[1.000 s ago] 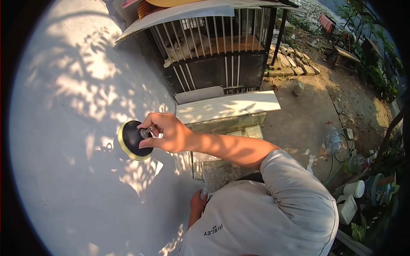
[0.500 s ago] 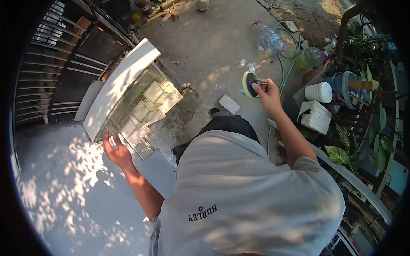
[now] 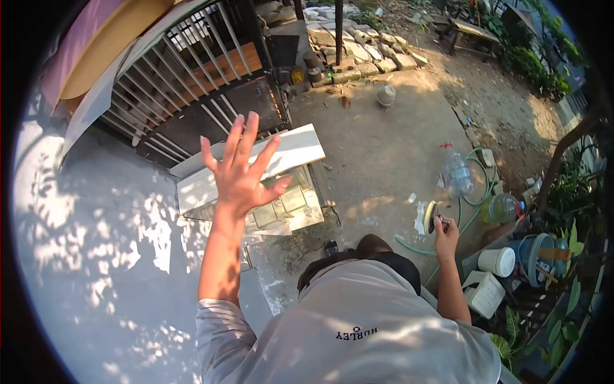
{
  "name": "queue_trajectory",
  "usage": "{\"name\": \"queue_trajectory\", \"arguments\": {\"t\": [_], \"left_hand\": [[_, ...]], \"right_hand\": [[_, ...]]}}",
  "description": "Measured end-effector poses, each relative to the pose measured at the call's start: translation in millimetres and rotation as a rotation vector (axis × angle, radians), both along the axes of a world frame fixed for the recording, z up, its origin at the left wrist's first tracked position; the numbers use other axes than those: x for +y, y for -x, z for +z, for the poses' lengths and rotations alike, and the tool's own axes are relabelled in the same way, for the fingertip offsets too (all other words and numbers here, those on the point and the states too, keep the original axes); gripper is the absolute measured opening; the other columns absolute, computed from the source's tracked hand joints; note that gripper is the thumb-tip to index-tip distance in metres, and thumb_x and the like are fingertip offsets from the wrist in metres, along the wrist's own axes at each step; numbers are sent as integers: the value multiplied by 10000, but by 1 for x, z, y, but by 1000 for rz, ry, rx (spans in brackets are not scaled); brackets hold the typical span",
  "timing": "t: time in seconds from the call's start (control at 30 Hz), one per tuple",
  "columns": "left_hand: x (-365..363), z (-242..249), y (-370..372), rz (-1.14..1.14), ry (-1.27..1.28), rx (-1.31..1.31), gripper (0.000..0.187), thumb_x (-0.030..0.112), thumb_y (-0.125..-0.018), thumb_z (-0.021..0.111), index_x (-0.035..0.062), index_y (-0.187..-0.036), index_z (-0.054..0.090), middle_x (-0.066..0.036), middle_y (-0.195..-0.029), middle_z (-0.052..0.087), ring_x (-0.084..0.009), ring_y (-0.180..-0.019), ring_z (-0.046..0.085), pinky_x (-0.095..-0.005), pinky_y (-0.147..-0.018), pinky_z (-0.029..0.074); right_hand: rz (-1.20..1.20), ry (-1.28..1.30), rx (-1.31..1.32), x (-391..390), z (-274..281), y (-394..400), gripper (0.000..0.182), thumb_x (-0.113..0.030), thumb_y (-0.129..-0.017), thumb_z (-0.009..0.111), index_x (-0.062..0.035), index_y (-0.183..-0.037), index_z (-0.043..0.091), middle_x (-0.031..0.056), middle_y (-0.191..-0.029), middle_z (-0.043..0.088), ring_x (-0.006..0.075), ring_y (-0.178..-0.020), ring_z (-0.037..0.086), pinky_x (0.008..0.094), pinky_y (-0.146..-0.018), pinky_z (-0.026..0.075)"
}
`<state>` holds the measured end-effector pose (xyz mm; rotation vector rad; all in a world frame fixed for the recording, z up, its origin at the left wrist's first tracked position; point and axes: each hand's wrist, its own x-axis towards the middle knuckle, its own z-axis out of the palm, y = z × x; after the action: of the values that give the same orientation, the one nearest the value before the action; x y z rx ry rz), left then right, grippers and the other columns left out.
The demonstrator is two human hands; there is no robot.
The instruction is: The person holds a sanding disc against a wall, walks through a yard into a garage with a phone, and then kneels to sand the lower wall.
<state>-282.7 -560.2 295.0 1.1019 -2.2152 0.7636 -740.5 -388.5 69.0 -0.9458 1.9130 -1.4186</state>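
Note:
My left hand (image 3: pixel 240 168) is raised with its fingers spread wide and holds nothing. Behind it, partly hidden by the hand, is a white panel (image 3: pixel 300 148) over a glass-sided case (image 3: pixel 297 200) with smaller clear compartments. My right hand (image 3: pixel 446 235) grips a round pad (image 3: pixel 431 217), yellow at the rim with a black back, held on edge above the concrete floor. The fingers close round a small part at the back of the pad.
A green hose (image 3: pixel 416 247) curves past a clear plastic bottle (image 3: pixel 457 176) and a bottle of yellow-green liquid (image 3: pixel 500 208). Right of my arm are a white tub (image 3: pixel 496 262), a white jug (image 3: pixel 483 294) and a blue bucket (image 3: pixel 532 259). A barred gate (image 3: pixel 185 83) stands upper left.
The view has shifted, showing more ground ahead. My left hand has risen from beside the panel's lower end and spread its fingers. My right hand still holds the pad.

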Motion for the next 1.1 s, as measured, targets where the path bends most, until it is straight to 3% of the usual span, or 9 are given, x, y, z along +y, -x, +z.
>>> {"name": "queue_trajectory", "arguments": {"t": [0.13, 0.2, 0.47, 0.6, 0.67, 0.77, 0.9, 1.0, 1.1], "left_hand": [[-33, -13, 6, 62, 16, 372, 419, 468, -864, 626, 127, -1101, 685, -68, -1312, 606, -269, -1212, 554, -572, -1132, 188], [-47, 9, 20, 26, 44, 392, 359, 323, -812, 708, 80, -1075, 674, -74, -1201, 646, -286, -1118, 592, -498, -1065, 339], [-125, 117, 101, 39, 175, 373, 386, 294, -846, 709, 19, -1112, 660, -137, -1106, 665, -307, -1003, 628, -402, -903, 474], [-181, 166, 151, 183, 153, 510, 424, 349, -837, 741, 18, -1087, 658, -157, -1022, 679, -330, -926, 647, -394, -832, 505], [-221, 205, 182, 455, 90, 410, 448, 340, -890, 705, -11, -1160, 638, -148, -1032, 695, -223, -971, 653, -350, -880, 491], [-302, 248, 196, 733, -121, 215, 546, 461, -885, 677, 13, -1195, 635, -178, -1049, 690, -269, -985, 663, -362, -878, 499], [-388, 254, 180, 781, -272, -240, 708, 589, -876, 618, 47, -1328, 559, -233, -1159, 652, -333, -1043, 655, -396, -909, 499], [-420, 258, 176, 896, -482, 68, 797, 651, -854, 601, 68, -1390, 515, -239, -1200, 644, -340, -1127, 628, -414, -946, 481], [-440, 248, 152, 1067, -568, -24, 928, 747, -837, 536, 53, -1445, 441, -257, -1339, 558, -370, -1263, 535, -420, -1042, 423]], "right_hand": [[-45, 87, -26, -12, -7, 21, 187, -179, -940, 687, -11, -965, 610, -56, -731, 502, 31, -651, 413, 215, -579, 335], [-78, 27, -27, -29, -5, 46, 198, -202, -965, 657, -8, -973, 621, -25, -811, 596, 43, -722, 493, 214, -668, 402], [-17, 109, -146, -205, -16, 134, 209, -215, -969, 654, -10, -998, 622, 2, -863, 622, 68, -791, 540, 230, -748, 434], [197, 176, -123, -328, -32, 209, 151, -167, -952, 666, -28, -962, 607, -58, -748, 495, 39, -679, 429, 220, -624, 359], [242, 92, -120, -371, -23, 247, 155, -172, -952, 668, -30, -968, 606, -63, -743, 480, 37, -674, 415, 218, -615, 344], [297, 79, -139, -440, -20, 308, 167, -184, -953, 669, -32, -978, 604, -66, -741, 472, 35, -667, 398, 216, -598, 321], [355, 63, -62, -482, 6, 352, 204, -221, -965, 656, -25, -985, 603, -43, -796, 538, 40, -684, 437, 219, -604, 364], [331, 1, -105, -505, 6, 367, 227, -245, -965, 657, -25, -989, 602, -20, -824, 578, 51, -710, 495, 235, -615, 427], [289, -82, -231, -536, -4, 375, 264, -277, -954, 671, -26, -993, 599, -1, -843, 602, 68, -724, 540, 255, -614, 471]]}}
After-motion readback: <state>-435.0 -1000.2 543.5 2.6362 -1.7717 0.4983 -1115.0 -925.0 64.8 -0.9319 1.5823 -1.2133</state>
